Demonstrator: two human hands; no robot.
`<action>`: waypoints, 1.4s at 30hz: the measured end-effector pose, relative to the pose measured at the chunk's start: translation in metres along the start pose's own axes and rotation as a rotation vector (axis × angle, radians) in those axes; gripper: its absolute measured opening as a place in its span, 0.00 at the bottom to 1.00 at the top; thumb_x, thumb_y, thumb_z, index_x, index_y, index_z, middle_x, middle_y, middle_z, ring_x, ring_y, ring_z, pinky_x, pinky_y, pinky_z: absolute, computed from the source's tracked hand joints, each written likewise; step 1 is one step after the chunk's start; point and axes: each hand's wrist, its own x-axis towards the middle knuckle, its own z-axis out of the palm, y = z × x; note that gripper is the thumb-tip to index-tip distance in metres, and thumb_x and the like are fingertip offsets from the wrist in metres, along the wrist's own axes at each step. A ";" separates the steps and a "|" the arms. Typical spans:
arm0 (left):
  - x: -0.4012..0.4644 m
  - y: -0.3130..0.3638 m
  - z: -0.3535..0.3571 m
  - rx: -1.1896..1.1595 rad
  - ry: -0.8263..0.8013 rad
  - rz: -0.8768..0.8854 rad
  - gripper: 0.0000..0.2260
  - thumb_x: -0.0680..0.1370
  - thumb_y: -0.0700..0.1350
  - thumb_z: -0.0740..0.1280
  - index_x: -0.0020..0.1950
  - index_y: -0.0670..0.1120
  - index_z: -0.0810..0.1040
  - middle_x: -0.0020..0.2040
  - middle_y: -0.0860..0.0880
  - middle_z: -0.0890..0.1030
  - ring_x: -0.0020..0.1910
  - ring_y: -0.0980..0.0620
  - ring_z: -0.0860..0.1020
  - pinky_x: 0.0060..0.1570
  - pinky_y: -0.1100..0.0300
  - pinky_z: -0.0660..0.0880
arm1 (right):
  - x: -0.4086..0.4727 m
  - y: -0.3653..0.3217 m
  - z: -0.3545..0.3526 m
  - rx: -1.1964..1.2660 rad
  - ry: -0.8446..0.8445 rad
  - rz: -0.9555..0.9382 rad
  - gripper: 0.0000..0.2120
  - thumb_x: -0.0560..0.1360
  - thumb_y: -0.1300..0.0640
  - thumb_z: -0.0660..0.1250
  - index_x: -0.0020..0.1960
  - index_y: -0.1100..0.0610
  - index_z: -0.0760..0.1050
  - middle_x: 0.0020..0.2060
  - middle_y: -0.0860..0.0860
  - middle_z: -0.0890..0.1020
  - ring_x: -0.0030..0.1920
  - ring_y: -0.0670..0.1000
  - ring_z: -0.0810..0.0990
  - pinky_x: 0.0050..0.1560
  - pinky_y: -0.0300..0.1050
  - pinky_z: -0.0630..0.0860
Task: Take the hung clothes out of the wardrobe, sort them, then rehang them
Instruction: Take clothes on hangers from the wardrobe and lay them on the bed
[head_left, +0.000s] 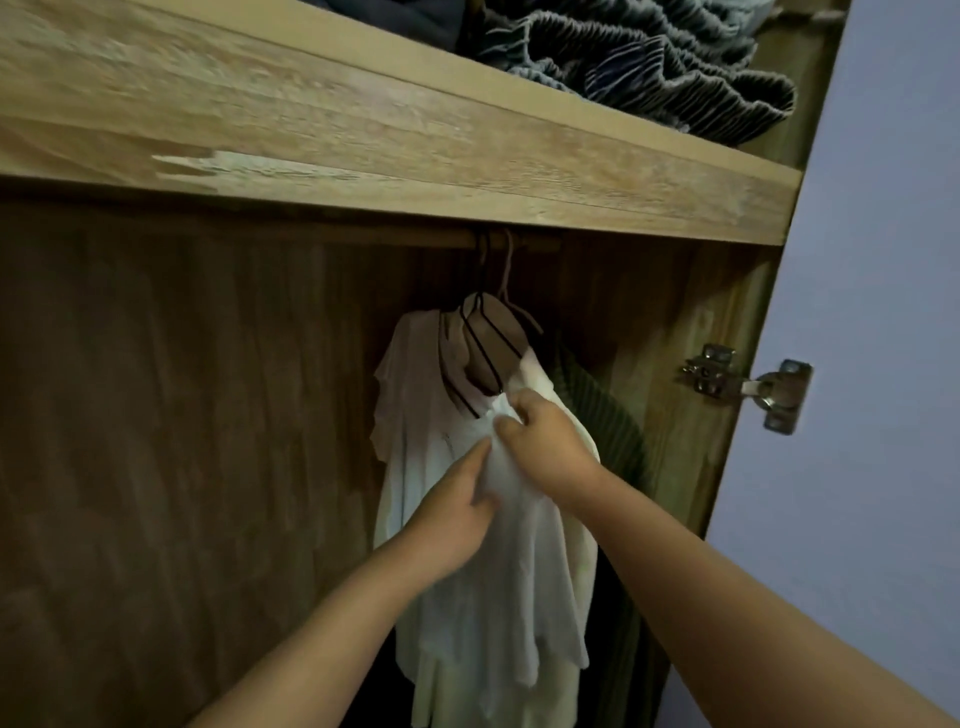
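Note:
A white garment (498, 582) hangs on thin dark wire hangers (480, 348) from the wooden rail (524, 243) inside the wardrobe. My left hand (454, 512) pinches the white fabric at its front. Just above it, my right hand (545, 441) grips the same fabric near the neckline, below the hangers. Behind the white garment, on the right, hangs a dark green ribbed garment (610, 431), mostly hidden.
A wooden shelf (415, 140) runs above the rail, with a folded grey pleated fabric (665, 62) piled on it. A metal door hinge (748, 384) sits on the wardrobe's right side panel. The left part of the hanging space shows only the dark back panel (182, 415).

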 end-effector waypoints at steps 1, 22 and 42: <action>0.002 -0.002 -0.002 -0.037 0.001 0.010 0.27 0.80 0.40 0.57 0.76 0.54 0.52 0.76 0.53 0.58 0.72 0.55 0.62 0.72 0.55 0.62 | 0.002 -0.001 0.006 0.113 0.004 0.009 0.15 0.79 0.55 0.57 0.65 0.56 0.70 0.54 0.54 0.80 0.48 0.50 0.80 0.48 0.47 0.78; -0.040 0.036 -0.002 0.049 0.312 0.296 0.18 0.76 0.34 0.62 0.49 0.60 0.74 0.49 0.61 0.73 0.49 0.59 0.75 0.47 0.65 0.71 | -0.100 0.048 -0.093 0.470 0.013 0.042 0.12 0.80 0.60 0.57 0.43 0.58 0.77 0.34 0.55 0.80 0.36 0.52 0.78 0.39 0.47 0.74; -0.143 0.101 0.156 0.485 0.200 0.364 0.14 0.80 0.47 0.61 0.35 0.45 0.73 0.32 0.48 0.75 0.34 0.47 0.73 0.36 0.56 0.65 | -0.383 0.165 -0.268 0.540 -0.070 0.169 0.06 0.69 0.52 0.65 0.37 0.53 0.78 0.31 0.51 0.77 0.31 0.47 0.75 0.32 0.36 0.71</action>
